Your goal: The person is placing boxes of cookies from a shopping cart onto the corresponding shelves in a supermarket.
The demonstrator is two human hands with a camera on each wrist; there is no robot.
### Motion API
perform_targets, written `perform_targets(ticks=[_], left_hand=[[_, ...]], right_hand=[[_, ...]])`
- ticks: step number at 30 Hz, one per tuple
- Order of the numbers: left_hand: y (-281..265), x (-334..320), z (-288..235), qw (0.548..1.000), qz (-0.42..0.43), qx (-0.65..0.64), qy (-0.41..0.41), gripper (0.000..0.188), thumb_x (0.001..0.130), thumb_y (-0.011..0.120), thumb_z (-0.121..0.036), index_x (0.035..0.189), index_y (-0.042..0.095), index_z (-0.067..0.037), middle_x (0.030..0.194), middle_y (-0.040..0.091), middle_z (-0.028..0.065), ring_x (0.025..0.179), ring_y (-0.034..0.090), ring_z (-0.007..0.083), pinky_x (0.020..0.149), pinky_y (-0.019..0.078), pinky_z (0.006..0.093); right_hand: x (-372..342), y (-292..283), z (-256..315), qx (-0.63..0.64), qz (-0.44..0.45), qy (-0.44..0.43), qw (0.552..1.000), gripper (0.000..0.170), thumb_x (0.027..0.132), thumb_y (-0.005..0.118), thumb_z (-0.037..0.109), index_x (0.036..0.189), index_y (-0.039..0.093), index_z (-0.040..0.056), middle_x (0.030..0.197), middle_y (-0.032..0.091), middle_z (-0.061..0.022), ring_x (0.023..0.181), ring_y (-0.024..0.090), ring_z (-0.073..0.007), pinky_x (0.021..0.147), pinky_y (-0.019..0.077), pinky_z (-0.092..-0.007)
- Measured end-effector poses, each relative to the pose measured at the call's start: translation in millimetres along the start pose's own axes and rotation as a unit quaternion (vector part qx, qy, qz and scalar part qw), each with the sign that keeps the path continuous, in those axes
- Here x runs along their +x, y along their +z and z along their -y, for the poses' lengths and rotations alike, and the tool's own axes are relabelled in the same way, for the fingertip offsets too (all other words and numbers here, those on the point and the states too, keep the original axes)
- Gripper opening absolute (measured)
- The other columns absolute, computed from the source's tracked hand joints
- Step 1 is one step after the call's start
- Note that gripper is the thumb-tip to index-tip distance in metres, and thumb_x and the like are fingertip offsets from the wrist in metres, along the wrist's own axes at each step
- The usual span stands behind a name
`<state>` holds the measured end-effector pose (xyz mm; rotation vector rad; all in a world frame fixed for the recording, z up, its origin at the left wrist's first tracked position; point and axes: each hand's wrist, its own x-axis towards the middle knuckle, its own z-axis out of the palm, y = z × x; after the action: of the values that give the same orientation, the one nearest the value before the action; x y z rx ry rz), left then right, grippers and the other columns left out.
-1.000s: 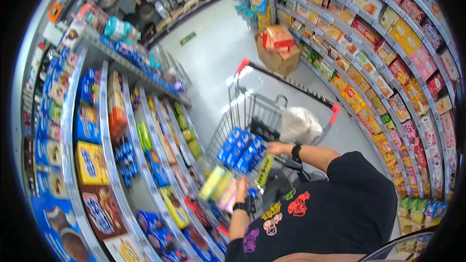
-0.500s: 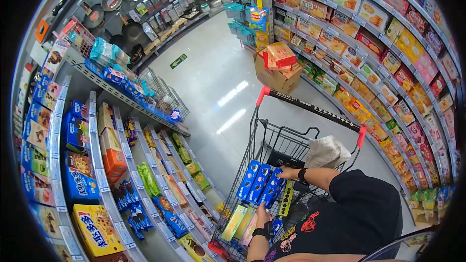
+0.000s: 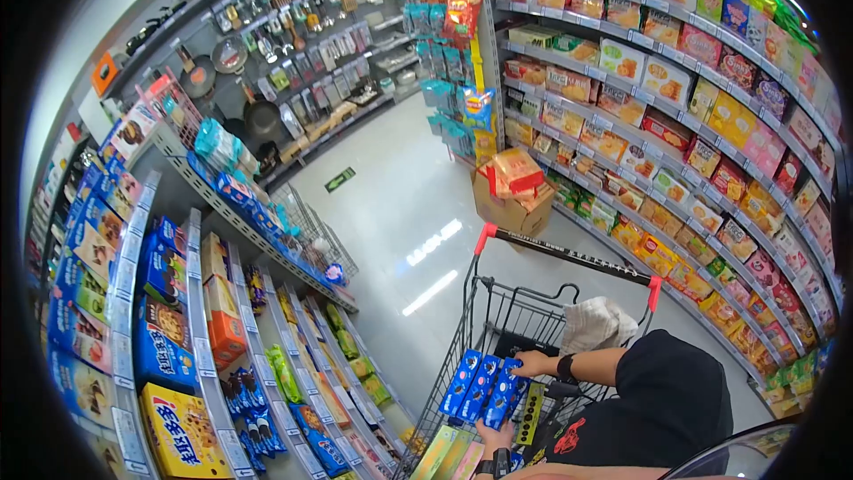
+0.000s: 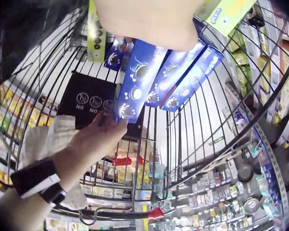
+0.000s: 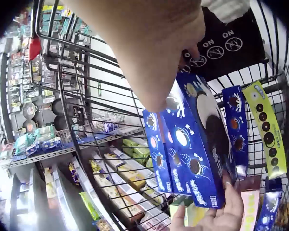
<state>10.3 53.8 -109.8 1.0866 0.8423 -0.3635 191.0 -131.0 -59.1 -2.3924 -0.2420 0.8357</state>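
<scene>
Left wrist view, right fingers (image 4: pixel 114 128) and left fingers (image 5: pixel 232 198) gripping a blue box (image 4: pixel 139 77), "NO" lettering (image 4: pixel 95 101) (unreadable from head)

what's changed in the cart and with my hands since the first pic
The blue boxes, a tight, slanted block a second ago, now show as a row with narrow gaps. The cart appears lower in the head view, where the camera has shifted too. The left hand and right hand are still at opposite ends of the boxes; no let-go visible.

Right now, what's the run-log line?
left hand: grips blue cookie box, one end | right hand: grips opposite end | place: shopping cart
</scene>
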Motion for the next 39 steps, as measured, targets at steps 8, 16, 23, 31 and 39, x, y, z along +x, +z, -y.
perform_targets(ticks=[8, 16, 23, 31, 39], left_hand=[[31.4, -39.1, -35.2, 0.839, -0.117, -0.464, -0.260, 0.065, 0.069, 0.041, -0.066, 0.109, 0.050, -0.015, 0.106, 0.052, 0.0134, 0.093, 0.050, 0.0284, 0.075, 0.0369, 0.0417], [102.2, -113.1, -76.1, 0.879, -0.181, -0.424, -0.118, 0.055, 0.074, 0.040, -0.059, 0.108, 0.051, -0.018, 0.102, 0.053, 0.0068, 0.083, 0.054, 0.0239, 0.065, 0.0404, 0.0344], [146.7, -169.8, -68.7, 0.835, -0.296, -0.301, 0.352, 0.035, 0.091, 0.038, -0.040, 0.100, 0.055, -0.011, 0.086, 0.062, -0.0005, 0.071, 0.056, 0.0122, 0.062, 0.0451, 0.0239], [211.0, -342.5, -64.1, 0.740, -0.414, -0.116, 0.517, 0.042, 0.088, 0.033, -0.014, 0.125, 0.047, 0.002, 0.109, 0.056, 0.0115, 0.094, 0.054, 0.0179, 0.082, 0.0433, 0.0301], [282.4, -513.5, -22.8, 0.547, -0.595, 0.102, 0.580, 0.052, 0.087, 0.038, -0.033, 0.120, 0.049, 0.006, 0.116, 0.050, 0.0132, 0.109, 0.047, 0.0224, 0.095, 0.0346, 0.0334]], right_hand=[[-50.4, -32.6, 35.7, 0.048, -0.123, -0.080, 0.988, 0.049, 0.075, 0.059, 0.042, 0.103, 0.059, 0.0023, 0.089, 0.063, -0.0223, 0.084, 0.061, -0.0359, 0.077, 0.0471, -0.0419], [-101.1, -80.9, 55.6, 0.080, -0.269, -0.166, 0.945, 0.033, 0.076, 0.061, 0.031, 0.096, 0.064, 0.0046, 0.077, 0.065, -0.0170, 0.072, 0.064, -0.0324, 0.067, 0.0504, -0.0391], [-161.4, -126.9, 42.9, 0.121, -0.293, -0.304, 0.898, 0.034, 0.078, 0.059, 0.023, 0.105, 0.057, 0.0018, 0.093, 0.061, -0.0190, 0.087, 0.059, -0.0354, 0.077, 0.0469, -0.0401], [-285.4, -181.0, 41.1, 0.274, -0.245, -0.452, 0.812, 0.043, 0.078, 0.058, 0.021, 0.115, 0.052, -0.0007, 0.102, 0.059, -0.0186, 0.089, 0.059, -0.0305, 0.079, 0.0465, -0.0364], [-387.1, -187.8, 43.9, 0.451, -0.087, -0.567, 0.683, 0.052, 0.080, 0.048, 0.014, 0.125, 0.038, -0.0106, 0.118, 0.052, -0.0188, 0.107, 0.053, -0.0220, 0.094, 0.0385, -0.0314]])
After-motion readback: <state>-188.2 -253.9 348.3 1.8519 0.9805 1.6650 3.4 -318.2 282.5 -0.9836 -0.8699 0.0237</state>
